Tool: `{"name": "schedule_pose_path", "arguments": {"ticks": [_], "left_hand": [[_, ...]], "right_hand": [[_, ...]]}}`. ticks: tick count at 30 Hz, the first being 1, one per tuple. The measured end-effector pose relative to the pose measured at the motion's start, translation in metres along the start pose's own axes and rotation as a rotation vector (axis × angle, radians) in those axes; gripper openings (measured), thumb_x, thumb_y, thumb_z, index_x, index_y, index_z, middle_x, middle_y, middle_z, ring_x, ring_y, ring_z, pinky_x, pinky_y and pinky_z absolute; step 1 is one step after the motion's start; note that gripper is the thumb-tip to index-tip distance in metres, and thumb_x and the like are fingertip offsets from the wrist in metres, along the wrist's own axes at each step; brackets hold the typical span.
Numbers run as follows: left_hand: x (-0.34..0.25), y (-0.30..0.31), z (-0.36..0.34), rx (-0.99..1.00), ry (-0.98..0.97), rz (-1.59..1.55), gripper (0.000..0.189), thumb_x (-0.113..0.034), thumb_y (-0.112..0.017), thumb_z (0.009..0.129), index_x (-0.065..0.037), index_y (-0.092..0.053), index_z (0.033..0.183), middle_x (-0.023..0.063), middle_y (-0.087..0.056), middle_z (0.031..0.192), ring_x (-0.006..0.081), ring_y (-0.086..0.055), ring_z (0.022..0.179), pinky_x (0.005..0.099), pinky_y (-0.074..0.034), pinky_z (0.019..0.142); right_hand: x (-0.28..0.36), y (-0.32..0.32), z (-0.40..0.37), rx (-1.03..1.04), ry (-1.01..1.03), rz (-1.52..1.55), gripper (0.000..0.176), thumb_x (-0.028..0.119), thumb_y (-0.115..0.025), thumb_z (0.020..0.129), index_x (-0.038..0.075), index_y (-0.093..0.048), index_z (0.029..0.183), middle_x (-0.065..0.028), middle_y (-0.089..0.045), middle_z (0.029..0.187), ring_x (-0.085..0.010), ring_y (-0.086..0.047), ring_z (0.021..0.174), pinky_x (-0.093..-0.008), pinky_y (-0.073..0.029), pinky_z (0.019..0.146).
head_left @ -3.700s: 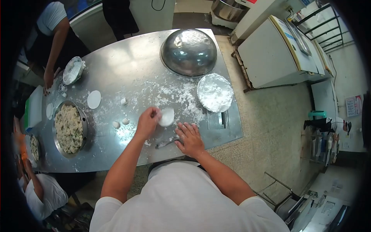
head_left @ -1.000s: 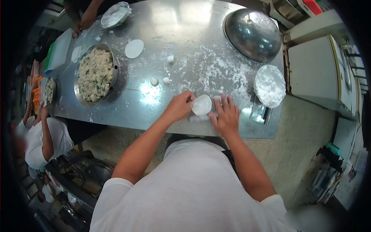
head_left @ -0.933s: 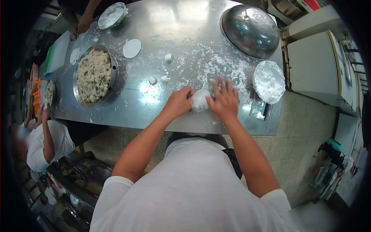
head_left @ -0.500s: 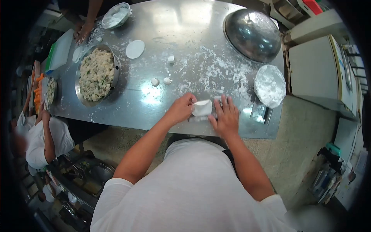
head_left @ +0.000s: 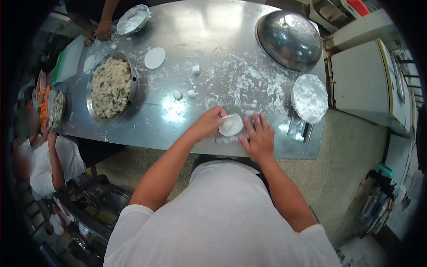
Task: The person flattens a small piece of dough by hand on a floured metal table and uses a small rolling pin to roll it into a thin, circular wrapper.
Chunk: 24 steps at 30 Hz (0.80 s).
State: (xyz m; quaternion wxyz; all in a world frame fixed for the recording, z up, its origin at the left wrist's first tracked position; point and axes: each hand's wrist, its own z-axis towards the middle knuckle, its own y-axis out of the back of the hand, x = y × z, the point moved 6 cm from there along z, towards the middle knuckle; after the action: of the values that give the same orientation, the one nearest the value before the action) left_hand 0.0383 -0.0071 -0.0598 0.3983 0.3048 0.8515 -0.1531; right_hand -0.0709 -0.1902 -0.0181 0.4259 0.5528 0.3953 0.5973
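Note:
Pinched at its left edge by my left hand (head_left: 208, 124), a thin round dough wrapper (head_left: 231, 126) lies partly lifted off the steel table, its rim curling up. My right hand (head_left: 259, 140) rests palm down just right of the wrapper, fingers stretched and slightly apart. A blurred pale shape (head_left: 227, 139) shows below the wrapper; its kind I cannot make out. Whatever may be under my right palm is hidden. Ahead of my left hand sit small dough pieces (head_left: 178, 95), and a finished flat wrapper (head_left: 155, 58) lies farther off.
The steel table (head_left: 200, 26) is dusted with flour. At left stands a large bowl of filling (head_left: 111, 89); at right, a bowl of flour (head_left: 310, 99) and an overturned metal bowl (head_left: 291, 40). Another person's hand (head_left: 103, 30) is at the far left, near a flour bowl (head_left: 133, 20).
The wrapper has turned and flattened between my hands, now showing a rounder face. My left hand still pinches its edge. My right hand has shifted only slightly.

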Motion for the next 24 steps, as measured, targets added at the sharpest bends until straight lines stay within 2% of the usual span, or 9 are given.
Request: {"name": "schedule_pose_path", "arguments": {"ticks": [3,6,9,14,17,19,20,23,24], "left_hand": [[-0.028,-0.001,-0.004,0.027,0.013,0.172,0.037,-0.012,-0.064,0.096,-0.003,-0.053,0.130,0.0165,-0.072,0.106,0.0306,-0.070,0.091,0.0412,-0.054,0.078],[-0.079,-0.006,-0.009,-0.204,-0.293,0.613,0.040,-0.013,-0.067,0.094,-0.004,-0.057,0.131,0.0172,-0.072,0.106,0.0327,-0.070,0.093,0.0411,-0.054,0.082],[-0.072,-0.010,-0.001,-0.138,-0.350,0.819,0.033,-0.013,-0.067,0.094,-0.003,-0.060,0.125,0.0178,-0.072,0.106,0.0339,-0.070,0.093,0.0420,-0.054,0.081],[-0.017,0.005,-0.003,-0.135,-0.175,0.358,0.025,-0.008,-0.064,0.094,-0.005,-0.061,0.118,0.0152,-0.073,0.103,0.0241,-0.069,0.087,0.0383,-0.053,0.076],[-0.011,0.002,-0.004,-0.017,0.036,0.145,0.028,-0.008,-0.064,0.094,-0.007,-0.058,0.121,0.0140,-0.073,0.104,0.0196,-0.068,0.087,0.0360,-0.052,0.075],[-0.059,0.002,-0.016,-0.153,-0.124,0.449,0.035,-0.010,-0.064,0.094,-0.007,-0.055,0.127,0.0160,-0.073,0.103,0.0239,-0.069,0.088,0.0379,-0.053,0.078],[-0.068,0.002,-0.015,-0.225,-0.212,0.565,0.041,-0.014,-0.068,0.092,-0.007,-0.055,0.129,0.0198,-0.073,0.106,0.0332,-0.072,0.092,0.0423,-0.055,0.082],[-0.069,-0.005,-0.011,-0.264,-0.371,0.706,0.047,-0.016,-0.072,0.089,-0.007,-0.055,0.132,0.0228,-0.072,0.107,0.0411,-0.070,0.099,0.0467,-0.054,0.086],[-0.064,-0.007,-0.011,-0.241,-0.301,0.673,0.045,-0.017,-0.074,0.087,-0.008,-0.058,0.129,0.0235,-0.072,0.109,0.0433,-0.068,0.104,0.0479,-0.054,0.090]], "right_hand": [[-0.001,0.005,0.076,-0.037,-0.095,-0.038,0.068,0.050,-0.062,0.093,0.016,-0.052,0.151,-0.0187,-0.038,0.162,-0.0380,-0.031,0.151,-0.0566,-0.022,0.121],[-0.002,0.006,0.100,-0.144,-0.113,-0.032,0.067,0.050,-0.061,0.094,0.016,-0.052,0.151,-0.0188,-0.037,0.162,-0.0381,-0.031,0.152,-0.0577,-0.021,0.122],[-0.001,-0.006,0.044,-0.009,-0.067,-0.070,0.068,0.050,-0.060,0.094,0.015,-0.051,0.151,-0.0197,-0.039,0.161,-0.0388,-0.031,0.151,-0.0558,-0.022,0.122],[0.003,-0.001,-0.023,0.031,0.008,0.007,0.067,0.049,-0.063,0.093,0.015,-0.054,0.150,-0.0198,-0.040,0.161,-0.0384,-0.031,0.151,-0.0530,-0.023,0.121],[-0.003,-0.004,0.042,-0.062,-0.001,-0.013,0.068,0.050,-0.063,0.092,0.017,-0.052,0.151,-0.0190,-0.038,0.162,-0.0385,-0.031,0.151,-0.0526,-0.024,0.121],[-0.003,0.002,0.087,-0.102,-0.049,-0.044,0.069,0.050,-0.064,0.092,0.018,-0.052,0.151,-0.0188,-0.039,0.161,-0.0386,-0.032,0.151,-0.0525,-0.025,0.121],[-0.001,0.006,0.097,-0.137,-0.084,-0.075,0.069,0.050,-0.065,0.091,0.018,-0.052,0.151,-0.0187,-0.040,0.161,-0.0387,-0.033,0.151,-0.0525,-0.026,0.121],[0.001,0.005,0.071,-0.114,-0.059,-0.035,0.068,0.048,-0.066,0.090,0.018,-0.053,0.150,-0.0190,-0.042,0.159,-0.0388,-0.033,0.151,-0.0547,-0.025,0.121],[0.000,-0.001,0.049,-0.110,-0.022,-0.018,0.065,0.046,-0.066,0.091,0.018,-0.055,0.148,-0.0182,-0.044,0.158,-0.0384,-0.034,0.150,-0.0559,-0.022,0.121]]}}
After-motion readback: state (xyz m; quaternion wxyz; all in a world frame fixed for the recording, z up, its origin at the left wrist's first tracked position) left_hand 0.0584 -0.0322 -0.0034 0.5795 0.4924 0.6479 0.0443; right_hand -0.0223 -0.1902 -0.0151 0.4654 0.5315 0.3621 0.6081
